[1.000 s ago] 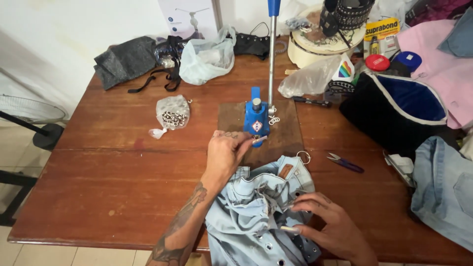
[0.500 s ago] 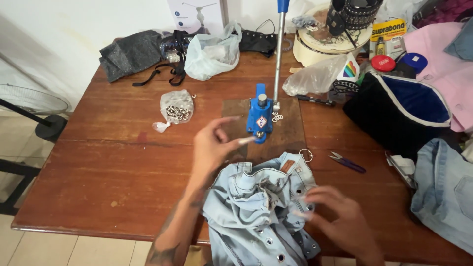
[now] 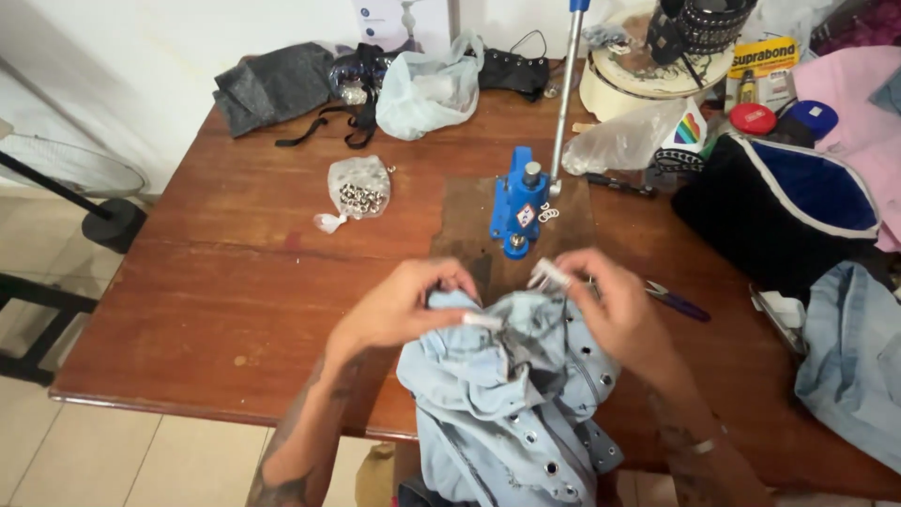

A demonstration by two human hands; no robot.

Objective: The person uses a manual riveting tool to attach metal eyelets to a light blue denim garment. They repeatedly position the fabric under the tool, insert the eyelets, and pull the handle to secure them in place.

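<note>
- Left hand [image 3: 399, 305], lower centre: fingers pinched together on the light denim garment [image 3: 511, 404].
- Right hand [image 3: 615, 310]: fingers clamped on the garment's upper edge, below the blue eyelet press [image 3: 518, 202] on the bench [image 3: 235, 282].

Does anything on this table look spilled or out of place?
A few small metal rings lie loose beside the blue hand press, outside the clear bag of eyelets. Otherwise the table is merely cluttered; both hands grip the pale denim garment.

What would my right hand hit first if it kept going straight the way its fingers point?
Your right hand points up and left over the denim garment. Going straight on, it would probably meet the base of the blue hand press first, though depth is hard to judge from above.
</note>
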